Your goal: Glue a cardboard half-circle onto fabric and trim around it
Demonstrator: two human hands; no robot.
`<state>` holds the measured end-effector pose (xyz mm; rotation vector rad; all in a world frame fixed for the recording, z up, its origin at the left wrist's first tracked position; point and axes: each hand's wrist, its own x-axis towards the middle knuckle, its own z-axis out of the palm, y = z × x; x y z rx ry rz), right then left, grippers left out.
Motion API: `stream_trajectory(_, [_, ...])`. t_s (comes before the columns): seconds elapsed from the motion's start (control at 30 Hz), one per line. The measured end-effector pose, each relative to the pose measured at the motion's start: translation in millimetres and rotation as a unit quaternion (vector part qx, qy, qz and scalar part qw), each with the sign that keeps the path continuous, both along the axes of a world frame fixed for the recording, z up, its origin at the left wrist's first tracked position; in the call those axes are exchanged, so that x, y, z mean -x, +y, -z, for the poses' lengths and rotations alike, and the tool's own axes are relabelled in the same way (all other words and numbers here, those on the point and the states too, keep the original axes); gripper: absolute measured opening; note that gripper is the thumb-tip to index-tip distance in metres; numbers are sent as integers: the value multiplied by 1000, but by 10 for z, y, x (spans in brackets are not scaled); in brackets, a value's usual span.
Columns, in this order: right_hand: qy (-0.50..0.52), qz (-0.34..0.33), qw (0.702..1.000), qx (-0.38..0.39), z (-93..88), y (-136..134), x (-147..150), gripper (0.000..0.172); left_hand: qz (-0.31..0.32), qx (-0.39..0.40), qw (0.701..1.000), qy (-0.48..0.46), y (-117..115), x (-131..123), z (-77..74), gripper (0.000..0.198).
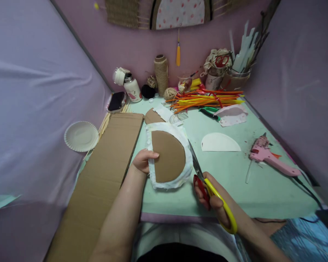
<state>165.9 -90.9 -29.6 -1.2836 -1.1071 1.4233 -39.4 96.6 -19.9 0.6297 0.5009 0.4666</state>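
Observation:
My left hand (144, 160) grips a half-round cardboard piece (168, 156) by its straight side, thumb on top and the other fingers hidden underneath. Pale fabric (190, 154) with a frayed edge sticks out all around the cardboard. In my right hand (217, 203) is a pair of scissors (221, 202) with one yellow and one red handle. Its dark blades point up and left, close to the curved right edge of the fabric. Whether the blades touch the cloth, I cannot tell.
A pink glue gun (270, 158) lies at the right with its cord. Near it rests a white half-round paper (221, 142). A long cardboard sheet (106, 160) covers the left side. Orange and yellow sticks (205, 101), green-handled pliers (209, 112) and a twine spool (161, 74) sit at the back.

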Motion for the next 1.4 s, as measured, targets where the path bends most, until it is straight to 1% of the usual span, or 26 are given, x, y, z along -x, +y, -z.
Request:
stream_trajectory(0.1, [28, 0, 1000, 0, 94, -31, -13, 78, 10, -9, 1000, 2, -23, -2, 6, 54])
stream_trajectory(0.2, [41, 4, 999, 3, 122, -41, -10, 74, 18, -12, 1000, 13, -19, 1, 10, 54])
stream_trajectory(0.3, [34, 3, 999, 8, 68, -20, 6, 73, 26, -17, 999, 16, -11, -7, -5, 53])
stream_trajectory(0.47, [6, 6, 1000, 11, -62, 22, 22, 79, 39, -40, 998, 18, -17, -21, -30, 48])
stream_trajectory(0.57, [-15, 5, 1000, -3, -86, 23, 20, 78, 46, -38, 998, 26, -12, -7, -14, 45])
stream_trajectory(0.8, [-42, 24, 998, -37, -113, 22, 30, 72, 54, -32, 997, 34, 12, 20, 28, 45])
stream_trajectory(0.9, [-41, 34, 998, -22, -140, 20, 33, 74, 52, -31, 998, 32, 12, 14, 23, 49])
stream_trajectory(1.03, [-32, 52, 998, 25, -163, 14, 28, 80, 48, -25, 998, 35, 10, 13, 15, 55])
stream_trajectory(1.1, [-30, 63, 997, 46, -165, 14, 23, 82, 46, -24, 998, 31, 14, 18, 16, 51])
stream_trajectory(1.2, [-28, 75, 995, 63, -150, 15, 8, 79, 47, -20, 998, 22, 36, 23, 25, 40])
stream_trajectory(1.3, [-38, 67, 995, 67, -126, 13, -16, 72, 42, -8, 999, 22, 76, 21, 38, 28])
stream_trajectory(1.4, [-50, 53, 995, 61, -101, 11, -43, 71, 20, 5, 999, 25, 107, 17, 46, 24])
